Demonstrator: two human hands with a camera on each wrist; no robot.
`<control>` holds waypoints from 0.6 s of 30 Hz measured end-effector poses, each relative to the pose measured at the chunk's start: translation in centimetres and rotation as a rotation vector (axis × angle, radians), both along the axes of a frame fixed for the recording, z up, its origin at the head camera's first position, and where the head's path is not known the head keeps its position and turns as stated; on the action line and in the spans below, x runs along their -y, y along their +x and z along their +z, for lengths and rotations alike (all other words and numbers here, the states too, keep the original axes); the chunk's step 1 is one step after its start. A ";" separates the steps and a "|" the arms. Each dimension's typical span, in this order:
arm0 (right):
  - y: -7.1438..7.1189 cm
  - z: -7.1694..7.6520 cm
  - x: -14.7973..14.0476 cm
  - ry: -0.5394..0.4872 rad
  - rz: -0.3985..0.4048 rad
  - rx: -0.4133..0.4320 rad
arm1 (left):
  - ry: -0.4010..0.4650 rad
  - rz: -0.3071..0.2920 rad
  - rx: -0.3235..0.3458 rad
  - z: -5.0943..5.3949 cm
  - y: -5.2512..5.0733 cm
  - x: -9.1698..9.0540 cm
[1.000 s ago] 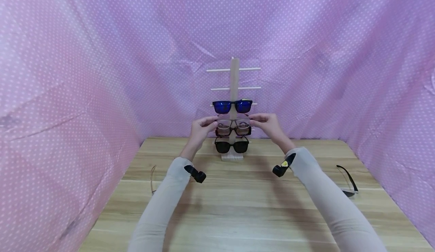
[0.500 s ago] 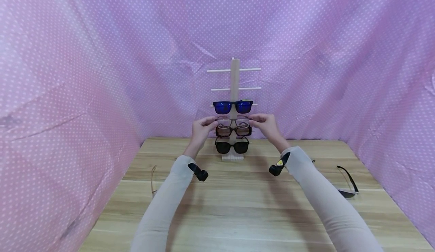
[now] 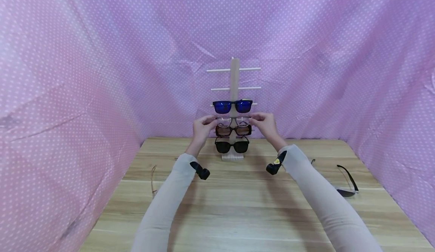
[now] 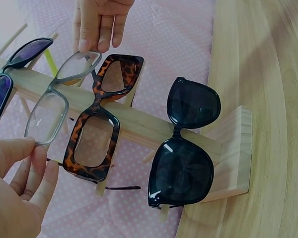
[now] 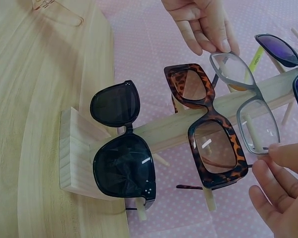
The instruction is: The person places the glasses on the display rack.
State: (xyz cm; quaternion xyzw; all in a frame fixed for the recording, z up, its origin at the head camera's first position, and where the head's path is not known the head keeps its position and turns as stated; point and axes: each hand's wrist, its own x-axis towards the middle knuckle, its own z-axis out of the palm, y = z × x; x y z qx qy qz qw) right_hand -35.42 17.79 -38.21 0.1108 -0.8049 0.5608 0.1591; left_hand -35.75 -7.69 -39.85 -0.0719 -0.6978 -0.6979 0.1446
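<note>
Both hands hold a pair of clear-lensed glasses with a thin grey frame (image 4: 50, 90) at the wooden display stand (image 3: 234, 79). My left hand (image 3: 202, 128) pinches one outer end of the frame between thumb and fingers. On the other end, my right hand (image 3: 267, 125) pinches likewise. Just below are tortoiseshell sunglasses (image 5: 208, 111) on the stand, with black sunglasses (image 3: 232, 146) lowest. Blue-lensed sunglasses (image 3: 232, 106) sit above the held pair. Whether the grey frame rests on its peg cannot be made out.
Two bare pegs (image 3: 249, 88) stick out near the stand's top. Glasses with a thin temple (image 3: 153, 180) lie on the table's left, dark-lensed glasses (image 3: 346, 193) on its right, both partly behind the sleeves. Polka-dot pink cloth (image 3: 306, 29) hangs behind the wooden table (image 3: 234, 214).
The grey-framed glasses have risen slightly, overlapping the tortoiseshell pair less. Both hands keep their pinch, while the wrists have shifted slightly inward and up.
</note>
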 end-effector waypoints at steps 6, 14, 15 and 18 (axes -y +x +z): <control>-0.1 0.1 0.1 -0.011 0.021 -0.012 | -0.014 0.023 -0.012 0.1 0.1 -0.1; 0.1 0.0 0.0 0.007 0.001 -0.020 | -0.028 0.025 -0.032 0.1 0.4 0.0; 0.2 -0.1 0.0 0.005 0.001 -0.020 | -0.031 0.026 -0.033 0.0 0.4 0.0; 0.3 0.0 0.0 0.007 0.008 -0.026 | -0.036 0.029 -0.037 0.0 0.5 0.0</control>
